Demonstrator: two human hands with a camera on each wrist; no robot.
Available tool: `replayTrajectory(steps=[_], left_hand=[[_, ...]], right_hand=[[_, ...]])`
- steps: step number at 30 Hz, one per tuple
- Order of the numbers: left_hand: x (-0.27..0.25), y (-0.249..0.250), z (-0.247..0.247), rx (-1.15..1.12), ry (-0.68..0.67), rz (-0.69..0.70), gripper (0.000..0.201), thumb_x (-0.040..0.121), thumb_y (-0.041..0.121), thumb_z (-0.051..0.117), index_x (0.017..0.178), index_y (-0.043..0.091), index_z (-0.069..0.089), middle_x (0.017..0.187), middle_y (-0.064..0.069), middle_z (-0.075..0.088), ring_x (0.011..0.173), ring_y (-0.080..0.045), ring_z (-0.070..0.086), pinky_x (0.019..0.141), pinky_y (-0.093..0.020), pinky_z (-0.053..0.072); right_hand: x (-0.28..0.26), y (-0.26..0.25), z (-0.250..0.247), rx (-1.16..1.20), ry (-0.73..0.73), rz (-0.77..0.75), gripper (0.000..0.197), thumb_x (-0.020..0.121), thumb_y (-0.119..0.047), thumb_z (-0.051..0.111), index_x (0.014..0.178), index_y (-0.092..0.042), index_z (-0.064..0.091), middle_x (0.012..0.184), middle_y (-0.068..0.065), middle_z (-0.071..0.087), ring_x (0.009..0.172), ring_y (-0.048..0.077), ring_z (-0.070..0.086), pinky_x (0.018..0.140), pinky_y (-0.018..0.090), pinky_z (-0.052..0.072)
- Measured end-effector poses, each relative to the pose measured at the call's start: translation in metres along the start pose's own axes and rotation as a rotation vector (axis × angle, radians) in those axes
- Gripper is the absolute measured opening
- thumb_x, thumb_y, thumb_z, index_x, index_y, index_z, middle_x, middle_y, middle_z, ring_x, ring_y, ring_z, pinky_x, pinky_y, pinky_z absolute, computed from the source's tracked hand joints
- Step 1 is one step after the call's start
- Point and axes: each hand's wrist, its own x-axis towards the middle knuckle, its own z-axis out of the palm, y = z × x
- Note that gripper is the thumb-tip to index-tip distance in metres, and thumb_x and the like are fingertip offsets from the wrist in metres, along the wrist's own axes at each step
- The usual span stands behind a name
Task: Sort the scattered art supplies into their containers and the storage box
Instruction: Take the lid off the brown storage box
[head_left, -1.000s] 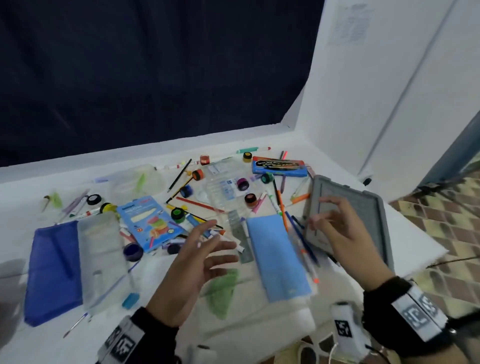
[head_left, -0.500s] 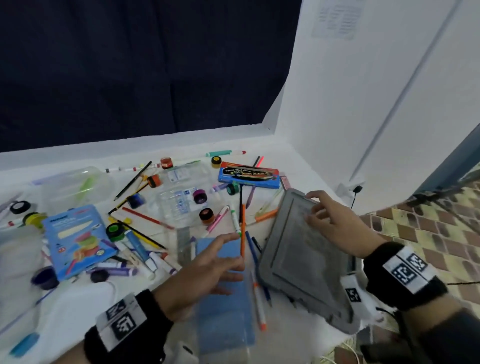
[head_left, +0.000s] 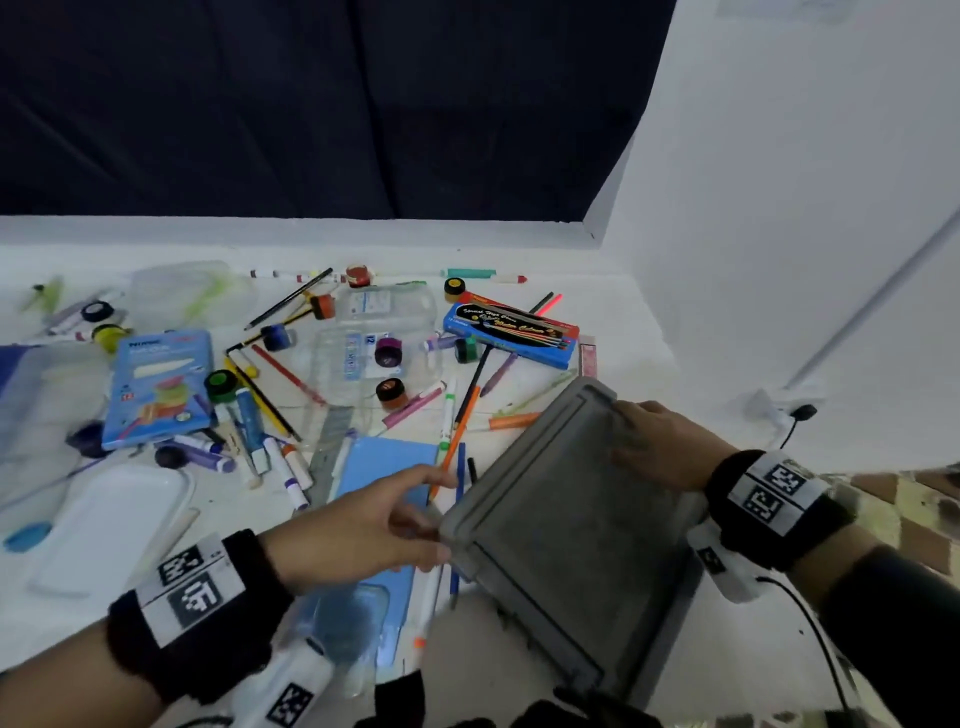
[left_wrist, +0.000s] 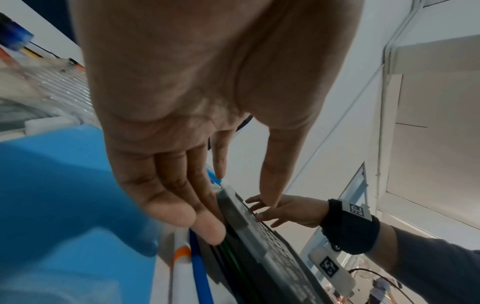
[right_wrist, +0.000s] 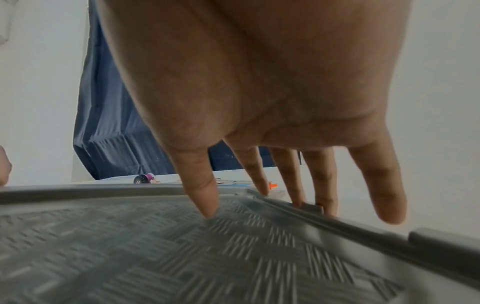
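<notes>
A grey storage box (head_left: 566, 535) with a textured lid (right_wrist: 182, 257) lies slantwise at the table's near right. My left hand (head_left: 436, 509) reaches to its left corner, straight fingers (left_wrist: 207, 230) touching the side wall and thumb above the rim. On the far right edge rests my right hand (head_left: 623, 434), thumb (right_wrist: 205, 201) on the lid and fingers spread over the rim. Markers, pencils and small paint pots (head_left: 388, 352) lie scattered across the white table (head_left: 613, 291). An orange pencil (head_left: 462, 431) and blue pens sit against the box's left side.
A blue watercolour box (head_left: 511, 330), a blue clay packet (head_left: 161, 387), a clear plastic case (head_left: 374, 322) and a light blue pouch (head_left: 384, 462) lie among the supplies. A white tray (head_left: 104, 525) is at near left. A white wall (head_left: 779, 208) and cable close the right side.
My left hand has moved right from above the blue pouch to the box's left corner. My right hand has shifted to the box's far edge, and the box sits nearer and more slanted.
</notes>
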Motion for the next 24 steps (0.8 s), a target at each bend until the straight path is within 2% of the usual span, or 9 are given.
replayTrajectory(steps=[3, 5, 8, 11, 14, 17, 19, 21, 24], left_hand=[[-0.001, -0.004, 0.003, -0.041, 0.086, 0.037, 0.065, 0.082, 0.011, 0.081, 0.133, 0.039, 0.051, 0.100, -0.013, 0.067, 0.097, -0.028, 0.071, 0.086, -0.027, 0.056], [0.000, -0.003, 0.004, -0.082, 0.158, 0.075, 0.065, 0.080, 0.003, 0.080, 0.130, 0.038, 0.057, 0.094, -0.009, 0.067, 0.095, -0.028, 0.073, 0.083, -0.028, 0.056], [0.000, 0.003, 0.000, -0.184, 0.309, 0.126, 0.064, 0.078, -0.004, 0.080, 0.128, 0.034, 0.062, 0.106, -0.016, 0.066, 0.093, -0.031, 0.074, 0.087, -0.033, 0.058], [-0.001, 0.012, -0.005, -0.224, 0.434, 0.210, 0.065, 0.073, 0.003, 0.083, 0.129, 0.031, 0.064, 0.109, -0.015, 0.071, 0.095, -0.030, 0.074, 0.091, -0.034, 0.058], [-0.005, 0.024, -0.011, -0.311, 0.511, 0.311, 0.045, 0.081, 0.000, 0.074, 0.123, 0.015, 0.069, 0.111, -0.009, 0.075, 0.102, -0.023, 0.073, 0.094, -0.030, 0.057], [-0.008, 0.035, -0.023, -0.397, 0.641, 0.376, 0.030, 0.085, 0.007, 0.068, 0.115, 0.006, 0.072, 0.111, -0.011, 0.075, 0.092, -0.019, 0.073, 0.082, -0.024, 0.059], [-0.014, 0.039, -0.033, -0.438, 0.687, 0.406, 0.031, 0.086, 0.019, 0.065, 0.117, 0.017, 0.073, 0.108, -0.010, 0.074, 0.084, -0.019, 0.071, 0.075, -0.028, 0.061], [-0.022, 0.042, -0.040, -0.426, 0.689, 0.399, 0.033, 0.092, 0.031, 0.058, 0.122, 0.038, 0.068, 0.108, -0.004, 0.073, 0.086, -0.021, 0.070, 0.075, -0.035, 0.060], [-0.035, 0.038, -0.053, -0.335, 0.694, 0.389, 0.039, 0.100, 0.044, 0.045, 0.136, 0.059, 0.048, 0.135, 0.010, 0.063, 0.118, -0.023, 0.064, 0.098, -0.052, 0.052]], right_hand=[[0.005, 0.006, -0.002, -0.005, -0.027, 0.002, 0.064, 0.093, -0.052, 0.054, 0.147, -0.025, 0.033, 0.128, 0.016, 0.052, 0.117, 0.036, 0.054, 0.102, 0.041, 0.043], [0.008, 0.008, -0.006, 0.022, -0.034, 0.008, 0.062, 0.092, -0.053, 0.056, 0.144, -0.025, 0.037, 0.123, 0.014, 0.051, 0.115, 0.034, 0.053, 0.101, 0.039, 0.042], [0.011, 0.011, -0.013, 0.123, -0.014, -0.009, 0.048, 0.091, -0.050, 0.060, 0.128, -0.020, 0.050, 0.105, 0.006, 0.048, 0.101, 0.026, 0.051, 0.086, 0.032, 0.040], [0.011, 0.016, -0.020, 0.231, 0.073, -0.038, 0.034, 0.091, -0.038, 0.064, 0.116, -0.015, 0.059, 0.098, 0.007, 0.058, 0.102, 0.030, 0.056, 0.075, 0.031, 0.036], [0.008, 0.014, -0.027, 0.372, 0.161, -0.047, 0.033, 0.093, -0.027, 0.065, 0.122, -0.012, 0.060, 0.105, 0.010, 0.066, 0.103, 0.032, 0.060, 0.084, 0.037, 0.045], [0.003, 0.004, -0.032, 0.544, 0.246, -0.065, 0.037, 0.096, -0.016, 0.060, 0.133, -0.015, 0.057, 0.108, 0.007, 0.064, 0.105, 0.029, 0.060, 0.092, 0.036, 0.045], [-0.001, -0.005, -0.038, 0.708, 0.324, -0.118, 0.037, 0.097, -0.005, 0.054, 0.125, -0.029, 0.061, 0.095, -0.004, 0.064, 0.089, 0.015, 0.059, 0.081, 0.023, 0.044], [-0.006, -0.016, -0.046, 0.852, 0.372, -0.173, 0.054, 0.097, 0.005, 0.047, 0.110, -0.046, 0.060, 0.084, -0.004, 0.060, 0.070, 0.006, 0.052, 0.064, 0.016, 0.039], [-0.014, -0.037, -0.055, 0.994, 0.383, -0.255, 0.062, 0.096, 0.009, 0.043, 0.117, -0.047, 0.059, 0.076, -0.013, 0.061, 0.067, 0.003, 0.053, 0.057, 0.011, 0.039]])
